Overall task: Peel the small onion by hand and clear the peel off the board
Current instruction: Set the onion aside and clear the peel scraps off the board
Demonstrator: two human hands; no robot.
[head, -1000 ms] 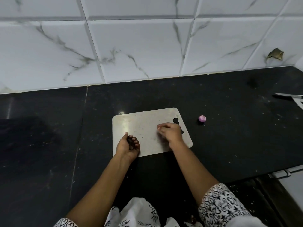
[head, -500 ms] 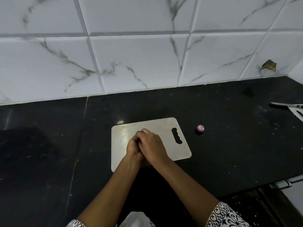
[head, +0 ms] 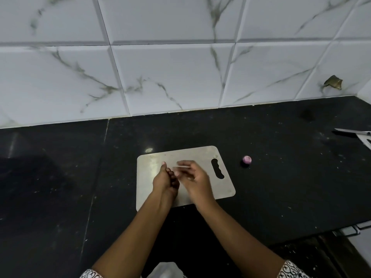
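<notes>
Your left hand (head: pixel 164 182) sits over the middle of the cutting board (head: pixel 148 167), turned on its edge with the fingers curled in toward the palm; whether anything lies inside that curl is hidden, so I cannot tell if it grips something or is only cupped. Your right hand (head: pixel 195 180) is just beside it, nearly touching, back of the hand up, its fingers (head: pixel 183 164) reaching toward the left hand's fingertips. Those fingers are smeared by motion blur, with a thin pale streak at their tips, and I cannot tell whether they pinch a scrap of peel or hold nothing. Both hands are above the board, which lies flat on the black surface (head: pixel 281 187) with its handle slot at the right end. The small onion (head: pixel 247 159), purple and pale, sits off the board on the surface, near the handle end and apart from both hands. Well off to the right, at the frame's edge, lies a knife (head: pixel 351 133). Behind the surface rises a wall of white marbled tiles (head: pixel 170 77), one with a chipped spot (head: pixel 332 83) at the far right. Patterned black-and-white sleeves (head: pixel 291 269) show at the bottom
</notes>
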